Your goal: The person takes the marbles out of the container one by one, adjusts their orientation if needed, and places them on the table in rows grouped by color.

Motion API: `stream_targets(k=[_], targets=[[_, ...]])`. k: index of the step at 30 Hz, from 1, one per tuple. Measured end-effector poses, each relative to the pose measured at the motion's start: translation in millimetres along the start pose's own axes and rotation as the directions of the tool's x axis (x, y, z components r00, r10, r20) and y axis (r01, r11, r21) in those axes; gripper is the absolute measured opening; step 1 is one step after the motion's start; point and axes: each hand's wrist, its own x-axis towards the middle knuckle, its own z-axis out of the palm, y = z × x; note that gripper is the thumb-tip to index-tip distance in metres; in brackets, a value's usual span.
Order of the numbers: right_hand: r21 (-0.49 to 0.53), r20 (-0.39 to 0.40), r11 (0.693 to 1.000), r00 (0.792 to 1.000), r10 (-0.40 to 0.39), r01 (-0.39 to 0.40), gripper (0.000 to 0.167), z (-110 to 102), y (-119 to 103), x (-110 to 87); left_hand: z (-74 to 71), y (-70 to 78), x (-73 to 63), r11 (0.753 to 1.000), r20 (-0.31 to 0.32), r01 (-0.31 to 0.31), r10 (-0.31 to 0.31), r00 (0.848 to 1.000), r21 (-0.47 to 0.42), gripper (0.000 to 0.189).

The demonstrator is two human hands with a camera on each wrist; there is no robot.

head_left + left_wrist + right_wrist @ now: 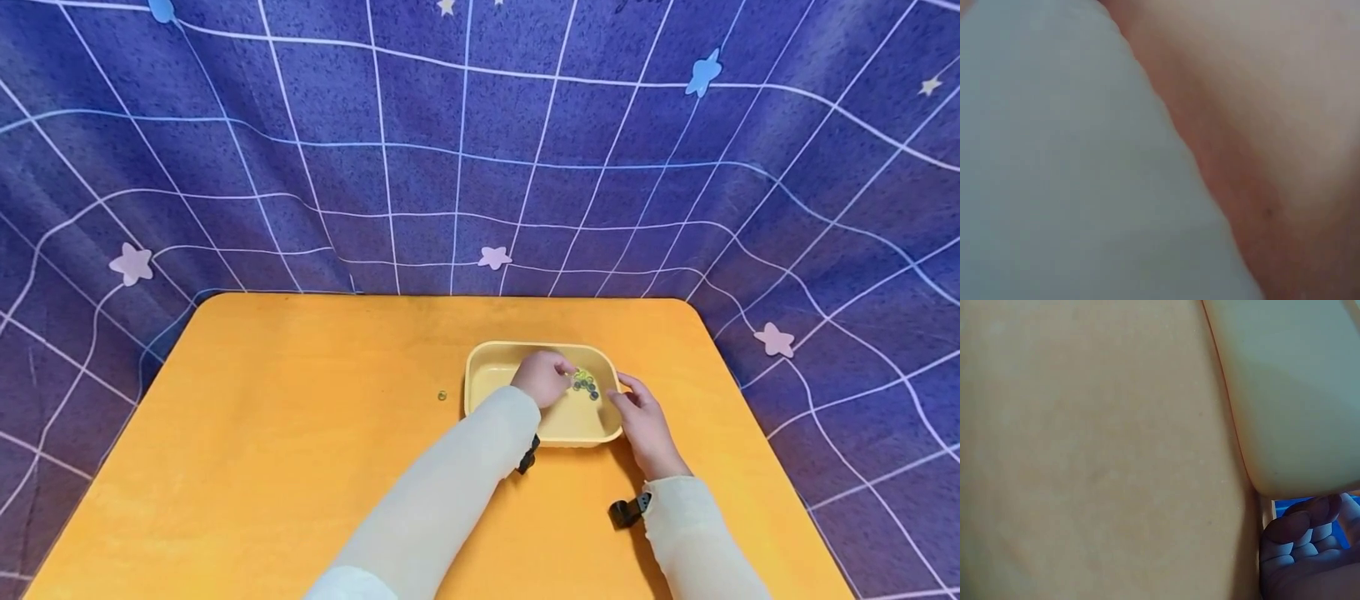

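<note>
A pale yellow plastic tub (495, 352) stands on the table, with several small round pieces (585, 385), dark and yellow-green, clustered at its right end. My left hand (542, 379) reaches inside, its fingertips right at the cluster; I cannot tell whether they pinch a piece. My right hand (647, 425) holds the tub's right rim, thumb over the edge and fingers outside. In the right wrist view, the curled fingers (1288, 528) lie against the tub's end wall. Skin and a pale sleeve (1072, 156) fill the left wrist view.
One small round piece (442, 395) lies on the orange table (262, 433), just left of the tub. A blue curtain (420, 183) with white lines and stars hangs behind the table and along both sides. Black wrist cameras sit below each sleeve cuff.
</note>
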Motion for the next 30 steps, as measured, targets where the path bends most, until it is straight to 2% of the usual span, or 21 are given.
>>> stream_targets(k=[6, 12, 19, 23, 30], targets=[[0.003, 0.019, 1.000, 1.000, -0.003, 0.003, 0.048, -0.3, 1.2, 1.6, 1.2, -5.9, 6.4, 0.998, 0.031, 0.012, -0.014, 0.999, 0.054, 0.018], [0.014, 0.027, 1.000, 1.000, 0.009, -0.009, 0.050, -0.1, 0.1, 2.5, 1.1, -5.2, 8.2, 0.995, 0.044, 0.001, -0.006, 0.999, 0.104, 0.018], [0.001, 0.019, 1.000, 1.000, 0.006, -0.006, 0.048, -0.2, 1.1, 3.8, 3.7, -4.7, 10.9, 0.990, 0.055, 0.021, -0.028, 0.998, 0.136, 0.018], [0.015, 0.016, 1.000, 1.000, -0.015, 0.014, 0.047, -0.1, 2.2, 3.8, 7.3, -6.0, 14.1, 0.984, 0.058, 0.014, -0.025, 0.998, 0.179, 0.017], [0.029, 0.007, 0.999, 1.000, -0.024, 0.024, 0.045, -1.3, 3.4, 3.0, 9.1, -4.0, 13.4, 0.979, 0.064, -0.006, -0.007, 0.998, 0.206, 0.013]])
